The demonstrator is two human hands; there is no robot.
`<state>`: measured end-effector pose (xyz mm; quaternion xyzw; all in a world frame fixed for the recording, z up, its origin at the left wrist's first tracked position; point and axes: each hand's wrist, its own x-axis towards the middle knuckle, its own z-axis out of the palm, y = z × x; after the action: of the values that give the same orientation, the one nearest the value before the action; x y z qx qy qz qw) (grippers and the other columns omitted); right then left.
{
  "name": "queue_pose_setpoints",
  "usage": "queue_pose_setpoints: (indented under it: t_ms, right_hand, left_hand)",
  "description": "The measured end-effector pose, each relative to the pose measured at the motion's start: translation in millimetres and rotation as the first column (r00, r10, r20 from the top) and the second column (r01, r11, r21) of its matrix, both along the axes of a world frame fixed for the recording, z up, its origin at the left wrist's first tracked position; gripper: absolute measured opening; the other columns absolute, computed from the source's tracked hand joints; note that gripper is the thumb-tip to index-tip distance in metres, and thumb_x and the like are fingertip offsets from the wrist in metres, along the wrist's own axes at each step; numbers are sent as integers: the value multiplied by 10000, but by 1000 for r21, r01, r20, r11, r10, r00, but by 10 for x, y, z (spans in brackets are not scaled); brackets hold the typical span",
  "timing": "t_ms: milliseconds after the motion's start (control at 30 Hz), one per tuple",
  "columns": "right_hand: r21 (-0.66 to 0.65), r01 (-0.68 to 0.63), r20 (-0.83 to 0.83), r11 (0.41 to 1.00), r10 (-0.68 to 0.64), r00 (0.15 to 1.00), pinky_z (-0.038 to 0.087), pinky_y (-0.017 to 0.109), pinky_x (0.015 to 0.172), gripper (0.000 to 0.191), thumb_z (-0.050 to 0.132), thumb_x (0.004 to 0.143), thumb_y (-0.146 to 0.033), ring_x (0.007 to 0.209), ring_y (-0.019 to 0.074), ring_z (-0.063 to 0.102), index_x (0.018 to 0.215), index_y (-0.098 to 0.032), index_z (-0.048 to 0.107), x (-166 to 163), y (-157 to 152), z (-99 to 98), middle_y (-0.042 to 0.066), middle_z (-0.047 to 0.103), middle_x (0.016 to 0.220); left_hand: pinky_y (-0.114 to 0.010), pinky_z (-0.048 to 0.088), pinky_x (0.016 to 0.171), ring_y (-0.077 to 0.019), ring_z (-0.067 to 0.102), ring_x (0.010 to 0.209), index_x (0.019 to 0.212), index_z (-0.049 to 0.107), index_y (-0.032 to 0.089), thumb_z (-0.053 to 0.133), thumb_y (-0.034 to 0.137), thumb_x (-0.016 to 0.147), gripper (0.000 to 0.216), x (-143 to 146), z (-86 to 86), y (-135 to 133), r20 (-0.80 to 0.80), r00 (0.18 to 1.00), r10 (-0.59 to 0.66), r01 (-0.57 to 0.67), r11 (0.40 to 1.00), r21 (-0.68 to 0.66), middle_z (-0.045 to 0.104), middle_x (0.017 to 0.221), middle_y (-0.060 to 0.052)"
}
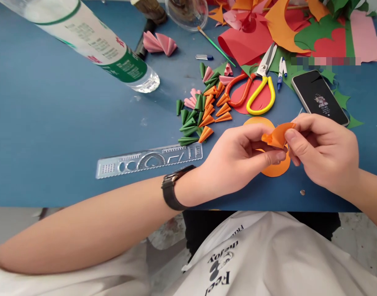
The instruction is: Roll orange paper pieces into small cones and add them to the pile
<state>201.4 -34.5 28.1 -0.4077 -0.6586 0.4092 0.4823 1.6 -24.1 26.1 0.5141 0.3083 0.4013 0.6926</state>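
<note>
Both hands pinch one small orange paper piece [279, 135], partly curled into a cone, just above the blue table [53, 123]. My left hand [237, 158], with a dark watch on its wrist, grips the paper's lower left with thumb and forefinger. My right hand [325, 150] pinches its right edge. Under the hands lie orange paper circles [276, 168]. To the left sits a pile of small rolled paper cones [203, 109] in green, orange and pink.
A clear stencil ruler [150, 159] lies at front left. A plastic bottle [93, 39] lies on its side at the back left. Scissors [258, 88] with orange and yellow handles, a phone [319, 96], pens and coloured paper scraps [287, 28] crowd the back right.
</note>
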Motion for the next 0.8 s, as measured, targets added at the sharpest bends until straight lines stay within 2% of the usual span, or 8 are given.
queue_pose_setpoints:
  t_ms: [133,267,400,467,533,600,700,800]
  right_hand:
    - [-28,-49,-43,998,48,998,573,279,519,156,736,1052,-188,551,92,574,915,-239,680,3,-14,-2,-10,695,854]
    - [29,-49,26,998,49,998,595,308,546,126,725,1064,-200,640,129,633,960,-267,699,34,-21,-8,16,709,928]
    - [175,-53,215,983,15,976,618,363,638,165,642,1077,-180,809,207,701,956,-286,681,75,17,2,45,713,921]
    - [226,-84,314,970,10,950,598,369,634,168,614,1085,-193,820,218,703,954,-281,670,92,46,6,51,727,918]
    - [257,-130,381,958,23,924,576,357,615,160,610,1087,-200,807,218,709,960,-277,668,105,71,1,45,742,901]
    - [290,-165,416,943,31,909,573,344,621,158,624,1077,-185,770,206,705,962,-279,677,115,85,-12,29,744,866]
    - [306,-155,438,939,6,899,613,363,709,164,633,1073,-175,789,215,724,1013,-296,727,122,86,-35,35,772,904]
    - [331,-113,442,937,-48,896,650,421,828,230,602,1092,-189,922,261,775,1174,-319,772,119,73,-49,67,819,1039]
  left_hand:
    - [-173,680,790,-126,819,828,906,796,172,1003,127,799,238,12,-55,-4,19,1000,-3,3,999,-36,816,842,18]
    - [-160,659,783,-103,774,801,870,756,168,978,149,830,227,-1,-65,-10,-15,1000,-7,7,1000,15,758,809,29]
    - [-245,694,825,-156,771,897,1017,733,181,976,204,793,331,-53,-15,13,-174,985,22,6,987,159,769,993,-23]
    - [-288,703,840,-198,767,984,1085,720,196,968,270,785,396,-84,29,29,-263,961,88,-13,962,273,780,1124,-74]
    - [-286,681,809,-196,749,972,1031,723,213,892,298,865,251,-103,66,40,-305,930,203,-67,913,404,783,1083,-77]
    - [-291,664,791,-178,740,899,959,733,223,809,252,917,91,-103,82,46,-326,910,257,-77,876,476,795,991,-54]
    - [-290,647,759,-153,733,800,900,754,217,757,209,923,25,-80,75,56,-336,907,255,-92,897,432,810,906,-26]
    - [-264,615,693,-144,721,762,872,761,191,778,252,914,76,-54,64,76,-319,925,207,-117,954,278,807,871,-29]
